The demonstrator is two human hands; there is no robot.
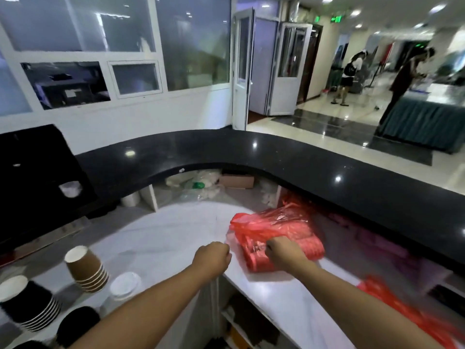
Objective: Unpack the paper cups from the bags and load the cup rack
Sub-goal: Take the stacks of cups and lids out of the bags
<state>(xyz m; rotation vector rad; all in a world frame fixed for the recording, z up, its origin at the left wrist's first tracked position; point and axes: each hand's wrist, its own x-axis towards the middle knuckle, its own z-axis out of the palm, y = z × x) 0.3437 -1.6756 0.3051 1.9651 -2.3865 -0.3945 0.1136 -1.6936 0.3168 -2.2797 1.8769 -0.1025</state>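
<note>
1. Opening the red plastic bag [276,224] looks like the step in hand. It lies on the white bench [173,235], towards the right edge, below the black counter ledge [327,159].
2. The right hand [284,251] curls its fingers into the bag's near side, gripping plastic. Use that as the anchor.
3. The left hand [214,255] is fisted just beside the bag's left edge. Whether it pinches film, I cannot tell.
4. Pull the mouth apart gently, so the stacked cups probably inside are not crushed.
</note>
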